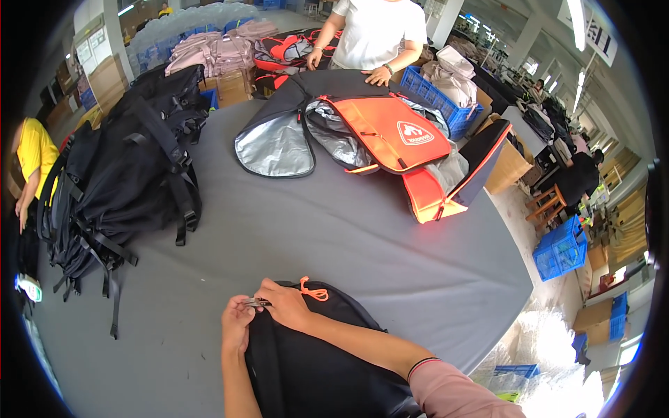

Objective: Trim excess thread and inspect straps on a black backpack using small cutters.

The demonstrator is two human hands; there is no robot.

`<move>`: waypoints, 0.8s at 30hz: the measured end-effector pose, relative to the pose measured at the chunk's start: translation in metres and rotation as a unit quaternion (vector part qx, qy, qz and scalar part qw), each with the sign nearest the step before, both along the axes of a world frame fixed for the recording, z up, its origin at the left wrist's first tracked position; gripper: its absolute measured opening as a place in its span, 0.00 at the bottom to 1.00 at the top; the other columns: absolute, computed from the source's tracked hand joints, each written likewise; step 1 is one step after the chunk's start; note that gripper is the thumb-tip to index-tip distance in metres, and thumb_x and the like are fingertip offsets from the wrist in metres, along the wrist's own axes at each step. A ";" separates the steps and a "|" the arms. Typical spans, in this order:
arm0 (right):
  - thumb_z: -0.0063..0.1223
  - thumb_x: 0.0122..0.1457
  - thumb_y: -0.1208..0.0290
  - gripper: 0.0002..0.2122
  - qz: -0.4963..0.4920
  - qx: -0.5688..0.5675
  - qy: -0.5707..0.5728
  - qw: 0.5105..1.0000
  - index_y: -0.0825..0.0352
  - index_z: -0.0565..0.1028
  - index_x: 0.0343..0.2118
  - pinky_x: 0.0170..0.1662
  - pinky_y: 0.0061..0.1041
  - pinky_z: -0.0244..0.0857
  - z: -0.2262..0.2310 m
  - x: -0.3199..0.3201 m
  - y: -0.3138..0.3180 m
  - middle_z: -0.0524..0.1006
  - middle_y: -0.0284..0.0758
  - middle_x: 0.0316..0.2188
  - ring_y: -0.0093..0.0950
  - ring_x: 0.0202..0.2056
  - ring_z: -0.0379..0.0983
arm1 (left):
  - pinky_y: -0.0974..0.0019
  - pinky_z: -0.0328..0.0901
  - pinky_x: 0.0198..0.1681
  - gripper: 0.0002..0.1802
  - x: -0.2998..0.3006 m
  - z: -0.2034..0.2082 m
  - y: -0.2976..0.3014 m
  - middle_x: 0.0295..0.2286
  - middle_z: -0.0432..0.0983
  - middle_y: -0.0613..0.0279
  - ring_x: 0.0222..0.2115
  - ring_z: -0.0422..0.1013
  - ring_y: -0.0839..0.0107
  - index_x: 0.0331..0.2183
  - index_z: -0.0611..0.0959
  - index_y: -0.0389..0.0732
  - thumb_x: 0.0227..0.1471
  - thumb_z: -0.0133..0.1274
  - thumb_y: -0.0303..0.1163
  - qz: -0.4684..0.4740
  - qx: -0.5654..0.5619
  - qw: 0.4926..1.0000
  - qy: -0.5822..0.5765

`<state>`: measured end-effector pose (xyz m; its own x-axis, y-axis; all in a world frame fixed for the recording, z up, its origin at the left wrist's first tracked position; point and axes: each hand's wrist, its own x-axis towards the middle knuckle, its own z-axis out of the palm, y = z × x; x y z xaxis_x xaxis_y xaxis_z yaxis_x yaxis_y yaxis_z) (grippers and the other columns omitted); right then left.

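Black fabric bag (317, 359) lies toward near edge of table (209, 279); orange cord loop (317, 292) on its top. Hands close together at bag's upper left: left hand (237, 326) pinches small metal piece (254, 302); right hand (284, 306) bent over its other end, exact grip hidden. Black backpacks (132, 167) heaped along left edge. Orange bag (390, 132) near far edge, beside co-worker's hand (378, 75).
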<state>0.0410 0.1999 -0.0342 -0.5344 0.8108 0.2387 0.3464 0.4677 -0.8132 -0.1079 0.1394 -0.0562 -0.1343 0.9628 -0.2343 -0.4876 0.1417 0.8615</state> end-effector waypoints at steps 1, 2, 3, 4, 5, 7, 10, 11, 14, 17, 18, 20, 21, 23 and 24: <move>0.49 0.48 0.81 0.05 0.003 0.000 0.004 1.000 0.64 0.70 0.28 0.28 0.37 0.63 0.000 -0.001 -0.001 0.66 0.33 0.29 0.38 0.29 0.71 | 0.70 0.64 0.43 0.15 0.000 0.000 0.000 0.30 0.73 0.60 0.32 0.71 0.70 0.38 0.71 0.36 0.46 0.49 0.13 0.003 0.004 1.000 0.002; 0.48 0.48 0.81 0.05 0.006 0.000 0.009 1.000 0.65 0.69 0.28 0.28 0.38 0.62 0.000 -0.001 -0.002 0.66 0.33 0.29 0.39 0.29 0.71 | 0.70 0.64 0.43 0.15 0.000 -0.001 0.000 0.30 0.73 0.60 0.32 0.71 0.70 0.38 0.71 0.36 0.46 0.49 0.13 0.002 0.004 1.000 0.003; 0.48 0.48 0.81 0.05 0.004 0.001 0.009 1.000 0.65 0.69 0.28 0.28 0.38 0.62 0.000 -0.001 -0.002 0.66 0.33 0.29 0.39 0.29 0.71 | 0.70 0.64 0.42 0.15 0.000 -0.001 0.000 0.30 0.73 0.60 0.32 0.71 0.71 0.38 0.71 0.36 0.46 0.49 0.14 0.003 0.008 1.000 -0.004; 0.48 0.48 0.81 0.05 -0.002 -0.002 0.004 1.000 0.65 0.69 0.29 0.28 0.38 0.62 -0.001 -0.001 -0.003 0.66 0.34 0.30 0.40 0.29 0.71 | 0.71 0.64 0.42 0.15 0.000 -0.002 0.000 0.30 0.73 0.60 0.32 0.71 0.71 0.38 0.71 0.36 0.46 0.49 0.14 0.005 0.012 1.000 -0.010; 0.49 0.48 0.81 0.06 -0.008 -0.004 -0.001 1.000 0.65 0.69 0.29 0.28 0.39 0.62 -0.002 -0.001 -0.004 0.66 0.34 0.30 0.40 0.28 0.71 | 0.71 0.64 0.42 0.15 0.000 -0.002 0.000 0.30 0.73 0.60 0.32 0.71 0.71 0.38 0.71 0.36 0.46 0.49 0.14 0.004 0.011 1.000 -0.009; 0.49 0.49 0.81 0.06 -0.010 -0.007 -0.008 1.000 0.65 0.69 0.30 0.28 0.39 0.62 -0.003 0.000 -0.007 0.66 0.35 0.30 0.40 0.28 0.71 | 0.71 0.64 0.42 0.14 0.001 0.000 -0.001 0.30 0.73 0.60 0.32 0.71 0.70 0.37 0.71 0.36 0.45 0.50 0.14 0.010 0.001 1.000 -0.009; 0.52 0.50 0.79 0.06 -0.020 -0.005 -0.004 1.000 0.65 0.70 0.32 0.27 0.36 0.63 -0.004 0.001 -0.011 0.67 0.34 0.31 0.38 0.28 0.71 | 0.71 0.64 0.42 0.15 -0.002 -0.003 -0.003 0.30 0.73 0.60 0.32 0.71 0.71 0.37 0.71 0.36 0.45 0.52 0.15 0.028 -0.012 0.999 -0.018; 0.54 0.50 0.77 0.07 -0.028 -0.001 0.007 1.000 0.65 0.71 0.32 0.27 0.34 0.63 -0.004 0.000 -0.011 0.67 0.33 0.31 0.35 0.28 0.71 | 0.71 0.64 0.42 0.15 -0.002 -0.004 -0.003 0.30 0.73 0.60 0.32 0.71 0.71 0.37 0.71 0.36 0.45 0.52 0.15 0.028 -0.013 0.999 -0.018; 0.51 0.51 0.77 0.06 -0.022 -0.004 0.024 0.999 0.64 0.71 0.33 0.28 0.37 0.63 0.004 -0.001 -0.010 0.66 0.33 0.31 0.37 0.29 0.71 | 0.72 0.64 0.42 0.15 -0.003 -0.002 -0.004 0.31 0.73 0.62 0.33 0.70 0.73 0.38 0.72 0.36 0.45 0.51 0.15 0.012 0.018 1.000 -0.010; 0.51 0.51 0.77 0.06 -0.007 -0.009 -0.001 1.000 0.63 0.72 0.32 0.29 0.36 0.63 0.000 -0.002 -0.009 0.66 0.32 0.31 0.36 0.29 0.71 | 0.73 0.64 0.41 0.17 -0.004 -0.002 -0.005 0.31 0.72 0.64 0.33 0.69 0.75 0.39 0.71 0.37 0.45 0.53 0.16 0.022 -0.004 1.000 -0.015; 0.51 0.51 0.77 0.06 -0.004 -0.011 0.000 1.000 0.63 0.72 0.32 0.29 0.36 0.63 -0.001 -0.003 -0.009 0.66 0.32 0.31 0.36 0.29 0.71 | 0.73 0.64 0.41 0.17 -0.005 -0.004 -0.004 0.31 0.72 0.64 0.33 0.69 0.76 0.39 0.71 0.37 0.45 0.53 0.16 0.024 -0.012 1.000 -0.014; 0.51 0.51 0.77 0.05 -0.003 -0.012 0.001 1.000 0.62 0.72 0.32 0.29 0.35 0.63 -0.001 -0.005 -0.008 0.66 0.32 0.30 0.36 0.29 0.71 | 0.73 0.64 0.42 0.17 -0.008 -0.008 -0.005 0.31 0.72 0.64 0.33 0.69 0.76 0.39 0.71 0.37 0.45 0.54 0.16 0.029 -0.022 0.999 -0.013; 0.52 0.51 0.78 0.06 -0.004 -0.011 0.006 1.000 0.62 0.72 0.32 0.29 0.36 0.64 -0.002 -0.007 -0.009 0.66 0.32 0.31 0.36 0.29 0.71 | 0.73 0.63 0.42 0.17 -0.010 -0.011 -0.006 0.31 0.72 0.64 0.34 0.69 0.76 0.39 0.71 0.37 0.45 0.54 0.16 0.027 -0.011 0.999 -0.019; 0.53 0.50 0.78 0.06 -0.009 -0.001 0.014 1.000 0.63 0.72 0.31 0.28 0.34 0.63 -0.003 -0.009 -0.008 0.67 0.32 0.30 0.35 0.29 0.71 | 0.73 0.63 0.42 0.17 -0.009 -0.008 -0.006 0.32 0.72 0.64 0.34 0.69 0.76 0.39 0.71 0.37 0.45 0.54 0.17 0.025 -0.002 0.999 -0.025; 0.53 0.49 0.79 0.06 -0.017 0.011 0.023 1.000 0.64 0.72 0.31 0.27 0.33 0.63 -0.003 -0.009 -0.008 0.67 0.32 0.29 0.33 0.28 0.70 | 0.73 0.63 0.42 0.16 -0.007 -0.005 -0.005 0.31 0.72 0.64 0.34 0.69 0.76 0.39 0.71 0.37 0.45 0.52 0.15 0.025 -0.004 0.999 -0.025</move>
